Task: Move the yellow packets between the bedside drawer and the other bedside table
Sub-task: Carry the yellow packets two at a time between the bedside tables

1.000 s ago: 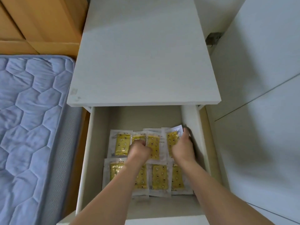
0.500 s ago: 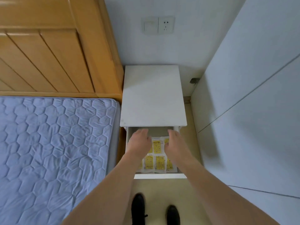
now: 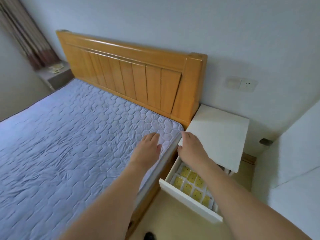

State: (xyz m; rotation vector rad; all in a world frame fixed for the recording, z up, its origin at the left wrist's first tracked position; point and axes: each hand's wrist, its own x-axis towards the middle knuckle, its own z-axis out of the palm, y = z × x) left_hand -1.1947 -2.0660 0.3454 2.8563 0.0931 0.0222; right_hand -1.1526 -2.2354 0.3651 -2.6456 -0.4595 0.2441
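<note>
Yellow packets (image 3: 192,183): eight-odd left in open drawer (image 3: 188,199), lower right; left grip (image 3: 147,148) and right grip (image 3: 190,148) spread, empty.

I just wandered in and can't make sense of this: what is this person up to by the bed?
A person stands beside the bed, both arms stretched forward. The left hand hovers open over the mattress; the right hand is over the near corner of the white bedside table. Neither holds anything. The drawer below is pulled open, with yellow packets in rows inside. A few more seem to lie on the far bedside table.
</note>
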